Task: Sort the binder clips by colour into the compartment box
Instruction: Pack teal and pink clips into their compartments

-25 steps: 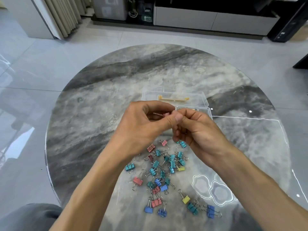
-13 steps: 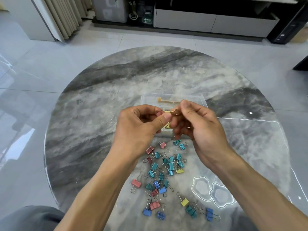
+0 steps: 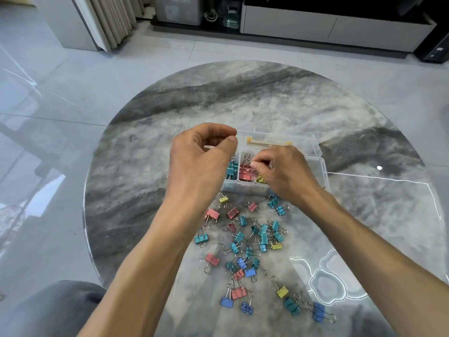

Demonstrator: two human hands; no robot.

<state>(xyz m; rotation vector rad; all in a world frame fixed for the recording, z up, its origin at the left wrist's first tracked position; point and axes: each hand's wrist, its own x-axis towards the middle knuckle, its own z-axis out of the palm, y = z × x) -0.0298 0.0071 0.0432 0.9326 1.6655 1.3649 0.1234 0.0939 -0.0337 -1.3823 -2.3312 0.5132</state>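
A clear compartment box [image 3: 323, 171] stands open mid-table, its lid [image 3: 303, 139] tipped back. Its near compartments hold teal clips [image 3: 230, 170], red clips [image 3: 245, 175] and yellow clips [image 3: 260, 178]. My right hand [image 3: 289, 176] hovers over the red and yellow compartments, fingertips pinching a binder clip by its wire; the clip's colour is hidden. My left hand [image 3: 201, 161] hangs over the teal compartment with thumb pressed to forefinger; whatever lies between them is hidden. Several loose teal, red, blue and yellow clips [image 3: 255, 239] lie scattered in front of the box.
The round grey marble table [image 3: 145, 166] ends close on the left and front. My grey-clad knee [image 3: 48, 310] shows at the bottom left. Bright reflections mark the tabletop at the right [image 3: 325, 280]. A low cabinet [image 3: 315, 25] stands far behind on the tiled floor.
My hands, joined above the pile around one clip, have separated and moved forward over the box. The right went down to the red and yellow compartments, the left to the teal side.
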